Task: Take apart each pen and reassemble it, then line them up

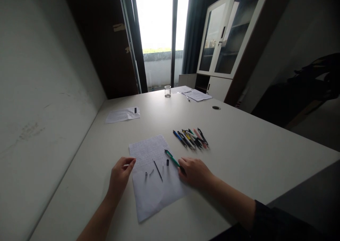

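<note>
A sheet of paper (148, 198) with handwriting on its upper part lies on the table. My right hand (196, 172) rests at its right edge, fingers closed on the lower end of a green pen (173, 158). Over the left edge of the paper is my left hand (120, 175), thumb and forefinger pinched together; whatever is between them is too small to make out. On the sheet between both hands lie a thin dark pen refill (158, 170), a small spring (151, 172), a small pen tip (146, 174), a short black sleeve (167, 162) and a tiny pale piece (163, 165).
Beyond my right hand lies a row of several pens (190, 139) of different colours. Farther back are a paper sheet (120, 115), a clear glass (167, 91), more papers (198, 95) with a pen, and a round cable hole (216, 108). A wall (53, 127) borders the table's left.
</note>
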{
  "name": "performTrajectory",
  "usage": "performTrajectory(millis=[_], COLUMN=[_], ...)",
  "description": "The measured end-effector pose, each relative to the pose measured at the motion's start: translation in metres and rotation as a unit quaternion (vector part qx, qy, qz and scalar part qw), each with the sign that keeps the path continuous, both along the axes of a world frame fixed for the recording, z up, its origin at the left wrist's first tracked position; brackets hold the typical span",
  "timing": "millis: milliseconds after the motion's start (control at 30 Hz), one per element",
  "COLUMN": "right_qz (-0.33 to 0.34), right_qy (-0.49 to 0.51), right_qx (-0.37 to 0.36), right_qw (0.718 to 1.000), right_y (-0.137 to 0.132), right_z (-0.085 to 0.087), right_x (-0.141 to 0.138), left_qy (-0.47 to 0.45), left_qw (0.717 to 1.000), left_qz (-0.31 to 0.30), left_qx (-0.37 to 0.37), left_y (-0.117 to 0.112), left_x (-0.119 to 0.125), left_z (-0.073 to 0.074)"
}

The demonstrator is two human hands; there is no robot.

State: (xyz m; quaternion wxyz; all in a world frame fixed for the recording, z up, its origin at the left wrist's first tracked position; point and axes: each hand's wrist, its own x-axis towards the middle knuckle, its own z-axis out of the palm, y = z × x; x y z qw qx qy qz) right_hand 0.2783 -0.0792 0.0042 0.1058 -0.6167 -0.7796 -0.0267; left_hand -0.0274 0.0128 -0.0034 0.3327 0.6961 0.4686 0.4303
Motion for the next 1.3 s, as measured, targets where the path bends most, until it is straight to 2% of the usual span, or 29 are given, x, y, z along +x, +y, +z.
performTrajectory(millis=[200,367,500,600,667,733,833,900,1000,1067,1200,1300], right_qz=[-0.046,-0.066,-0.007,0.049,0.086,0.132,0.171,0.182,0.190,0.168,0.092,0.104], right_qy=[0.015,0.127,0.200,0.196,0.187,0.173,0.142,0.139,0.181,0.211,0.190,0.188], right_qx=[0.016,0.098,0.171,0.170,0.161,0.160,0.160,0.162,0.163,0.167,0.148,0.107], right_qw=[0.999,0.985,0.965,0.965,0.965,0.963,0.962,0.960,0.951,0.948,0.966,0.971], right_y=[0.006,0.011,0.008,0.006,0.006,0.007,0.010,0.012,0.017,0.022,0.030,0.033], right_z=[-0.013,-0.013,0.001,0.009,0.012,0.014,0.019,0.023,0.026,0.023,0.007,-0.003], right_x=[0.006,0.015,0.012,-0.003,-0.016,-0.030,-0.047,-0.052,-0.050,-0.043,-0.029,-0.025], left_qy=[0.012,0.035,0.056,0.069,0.099,0.143,0.193,0.205,0.200,0.187,0.173,0.173], left_qw=[1.000,0.996,0.983,0.968,0.957,0.943,0.920,0.913,0.922,0.933,0.944,0.944], left_qz=[-0.009,-0.017,-0.018,-0.015,-0.035,-0.081,-0.170,-0.202,-0.188,-0.163,-0.140,-0.143], left_qx=[0.027,0.082,0.175,0.241,0.270,0.290,0.297,0.289,0.273,0.260,0.244,0.243], left_y=[-0.001,-0.002,-0.006,-0.011,-0.014,-0.016,-0.019,-0.020,-0.021,-0.021,-0.020,-0.020], left_x=[0.001,0.001,0.004,0.007,0.010,0.012,0.014,0.015,0.016,0.016,0.016,0.017], left_z=[0.000,-0.002,0.003,0.007,0.009,0.010,0.008,0.007,0.007,0.008,0.008,0.008])
